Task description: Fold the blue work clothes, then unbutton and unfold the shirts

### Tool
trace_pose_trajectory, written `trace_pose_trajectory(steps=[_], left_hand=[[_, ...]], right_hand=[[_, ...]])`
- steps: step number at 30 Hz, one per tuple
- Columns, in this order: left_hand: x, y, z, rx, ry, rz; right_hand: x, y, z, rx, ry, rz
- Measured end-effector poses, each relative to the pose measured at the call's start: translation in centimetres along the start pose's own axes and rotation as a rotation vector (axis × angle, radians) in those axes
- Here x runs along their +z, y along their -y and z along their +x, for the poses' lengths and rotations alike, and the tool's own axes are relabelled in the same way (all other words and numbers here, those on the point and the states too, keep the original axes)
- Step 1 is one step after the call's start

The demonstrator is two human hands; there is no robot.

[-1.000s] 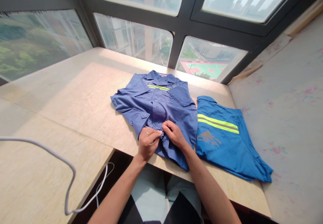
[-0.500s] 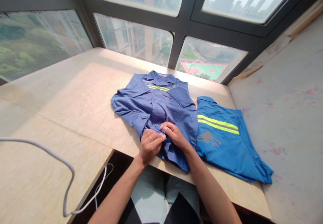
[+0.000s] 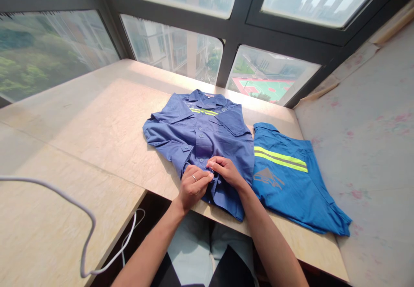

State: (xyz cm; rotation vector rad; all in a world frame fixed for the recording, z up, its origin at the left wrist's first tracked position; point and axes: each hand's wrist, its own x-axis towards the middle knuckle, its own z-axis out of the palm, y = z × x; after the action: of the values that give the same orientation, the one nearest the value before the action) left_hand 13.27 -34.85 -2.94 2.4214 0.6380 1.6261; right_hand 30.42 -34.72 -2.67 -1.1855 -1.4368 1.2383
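Observation:
A blue-purple work shirt (image 3: 223,142) lies front up, collar toward the window, with a yellow reflective stripe across the chest and buttons down its front. My left hand (image 3: 195,184), a ring on one finger, is closed on the front edge of the shirt near its hem. Close beside it, my right hand (image 3: 225,171) pinches the same front edge between thumb and fingers. The fingertips of both hands almost meet, and the bit of cloth or button between them is largely hidden. One cuffed sleeve (image 3: 183,151) lies folded just beyond my left hand.
Folded blue garment (image 3: 278,188) with a yellow-grey stripe lies to the right, against the wallpapered wall (image 3: 365,170). A white cable (image 3: 87,218) loops over the left table edge. Windows (image 3: 174,48) border the pale tabletop (image 3: 97,119) at the back.
My fingers have shifted slightly at the shirt's front edge, both hands keeping their pinch. The whole view has moved a little; the garments lie as before.

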Motion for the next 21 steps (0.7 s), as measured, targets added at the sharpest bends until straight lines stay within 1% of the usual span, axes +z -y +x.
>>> trace_pose_trajectory(steps=[3,8,11,15,18,21], left_hand=[[0.0,0.0,-0.1,-0.003,-0.002,-0.001],[-0.1,0.0,-0.1,0.005,-0.003,-0.001],[-0.2,0.1,-0.2,-0.019,-0.027,0.004],[-0.1,0.2,-0.5,-0.145,-0.104,-0.057],[0.1,0.5,-0.7,-0.285,-0.150,-0.169],[0.4,0.8,-0.7,-0.401,-0.167,-0.260]], right_hand=[[0.0,0.2,0.0,0.020,0.013,-0.005],[0.2,0.3,-0.2,0.031,0.000,0.010],[0.4,0.2,-0.2,0.046,-0.022,0.024],[0.9,0.0,-0.1,0.035,-0.061,0.060],[1.2,-0.2,0.1,-0.022,-0.079,0.071],[1.4,-0.6,0.2,-0.081,-0.090,0.079]])
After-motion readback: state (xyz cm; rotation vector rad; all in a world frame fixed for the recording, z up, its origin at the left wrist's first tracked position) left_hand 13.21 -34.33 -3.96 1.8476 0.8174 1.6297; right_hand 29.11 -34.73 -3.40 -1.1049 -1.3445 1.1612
